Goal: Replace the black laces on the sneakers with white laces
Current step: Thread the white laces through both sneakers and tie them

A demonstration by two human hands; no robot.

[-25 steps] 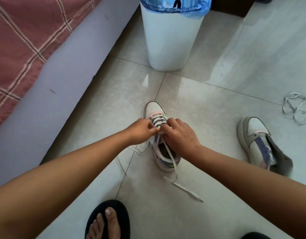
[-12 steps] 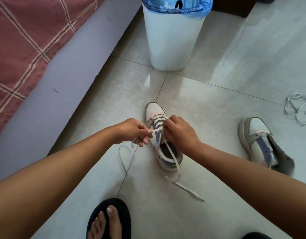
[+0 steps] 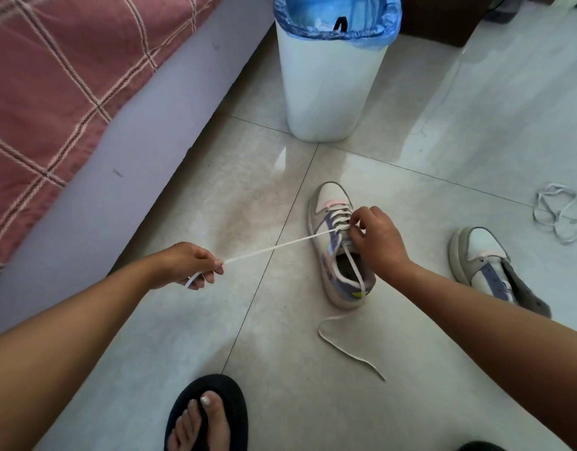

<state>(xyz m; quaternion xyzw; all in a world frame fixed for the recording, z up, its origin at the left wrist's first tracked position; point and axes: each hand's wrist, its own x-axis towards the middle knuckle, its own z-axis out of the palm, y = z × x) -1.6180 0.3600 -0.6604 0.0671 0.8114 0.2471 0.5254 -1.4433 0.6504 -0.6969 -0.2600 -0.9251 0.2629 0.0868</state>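
Sneaker (image 3: pixel 337 245) stands upright on the tiled floor (image 3: pixel 313 402), toe pointing toward the white bin (image 3: pixel 326 89), which has a blue liner (image 3: pixel 342 21) folded over its rim. White lace (image 3: pixel 274 247) is threaded through the lower eyelets in several crossed rows near the toe. Left hand (image 3: pixel 189 263) is well to the left of the sneaker, fingers curled closed around one end of the lace; the lace runs taut and straight from that fist to the eyelets on the sneaker's left side, and a short tail shows below the curled fingers. Right hand (image 3: pixel 375 240) rests on top of the sneaker at the lacing, fingers bent, thumb and forefinger pinching at the lace crossing; whether it grips the lace itself or only the eyelet edge cannot be told. The other half of the lace passes down across the sneaker's opening, over the heel, and lies slack on the floor in a loose curve toward the near side. Second sneaker (image 3: pixel 482 265) lies to the right, apart from the first, with its eyelets bare and tongue (image 3: pixel 521 288) splayed out. Loose pale lace (image 3: pixel 560 213) lies tangled on the floor at the far right edge. Bed (image 3: pixel 69 76) with pink checked cover along the left. A foot in a dark slipper (image 3: pixel 205 415) at the bottom edge.
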